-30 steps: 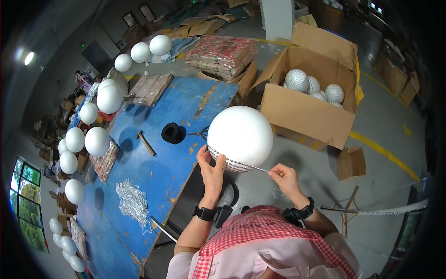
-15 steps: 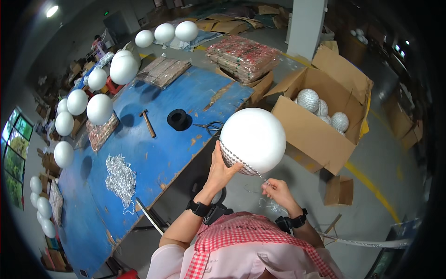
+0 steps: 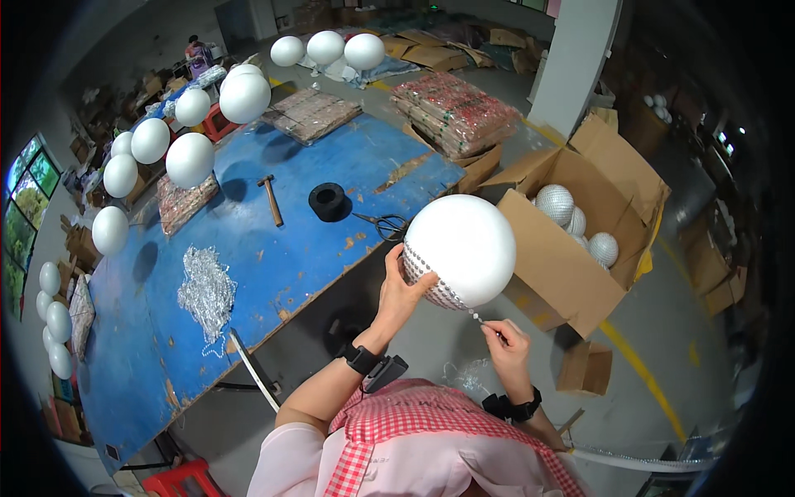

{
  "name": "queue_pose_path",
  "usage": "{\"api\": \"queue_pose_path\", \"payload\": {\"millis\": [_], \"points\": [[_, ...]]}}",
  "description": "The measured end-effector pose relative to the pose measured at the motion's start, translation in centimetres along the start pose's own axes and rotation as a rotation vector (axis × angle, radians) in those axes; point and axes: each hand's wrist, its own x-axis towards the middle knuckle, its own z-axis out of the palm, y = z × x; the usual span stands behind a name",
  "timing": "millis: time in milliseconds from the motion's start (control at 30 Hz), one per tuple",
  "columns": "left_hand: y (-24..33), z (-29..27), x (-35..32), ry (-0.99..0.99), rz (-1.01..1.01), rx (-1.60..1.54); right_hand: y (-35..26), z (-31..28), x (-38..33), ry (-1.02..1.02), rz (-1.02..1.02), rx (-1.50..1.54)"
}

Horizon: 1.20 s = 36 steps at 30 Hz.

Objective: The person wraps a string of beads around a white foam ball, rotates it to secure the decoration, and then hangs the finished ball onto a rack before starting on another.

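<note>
A big white ball [image 3: 468, 244] is held up past the table's near edge by my left hand [image 3: 400, 291]. Its fingers and thumb spread around the ball's lower left side. Rows of silver beads [image 3: 443, 291] wrap the ball's underside, close to my left thumb. From the ball's bottom a short length of bead string [image 3: 475, 315] runs to my right hand [image 3: 508, 341], which pinches it between thumb and fingertips. Scissors [image 3: 385, 225] with dark handles lie on the table just left of the ball.
On the blue table [image 3: 273, 257] lie a tangled heap of silver bead strings [image 3: 207, 286], a hammer [image 3: 270, 200] and a black spool [image 3: 329, 202]. Several white balls [image 3: 190, 160] line its far side. Right, an open carton [image 3: 563, 253] holds bead-covered balls [image 3: 555, 204]. A red stool [image 3: 184, 479] stands lower left.
The whole view has shifted and tilted a little. My right hand has turned, its pinching fingertips now pointing up toward the ball. My left hand keeps its hold on the ball.
</note>
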Motion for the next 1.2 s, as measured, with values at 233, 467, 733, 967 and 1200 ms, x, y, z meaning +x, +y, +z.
{"api": "queue_pose_path", "payload": {"millis": [233, 467, 733, 967, 1200], "points": [[0.3, 0.1, -0.2, 0.015, -0.007, -0.099, -1.0, 0.1, -0.5, 0.036, -0.104, -0.154], [-0.5, 0.1, 0.0, 0.041, -0.016, -0.108, -1.3, -0.2, 0.4, 0.110, -0.395, -0.296], [0.6, -0.3, -0.1, 0.081, -0.044, -0.093, 4.4, 1.0, -0.4, -0.026, -0.053, -0.288], [-2.7, -1.1, 1.0, -0.032, 0.026, 0.017, -1.6, -2.6, -0.1, -0.253, 0.341, 0.336], [-1.8, -0.3, 0.6, 0.028, 0.005, -0.049, -4.5, -3.7, 0.7, -0.123, -0.265, -0.050]]}}
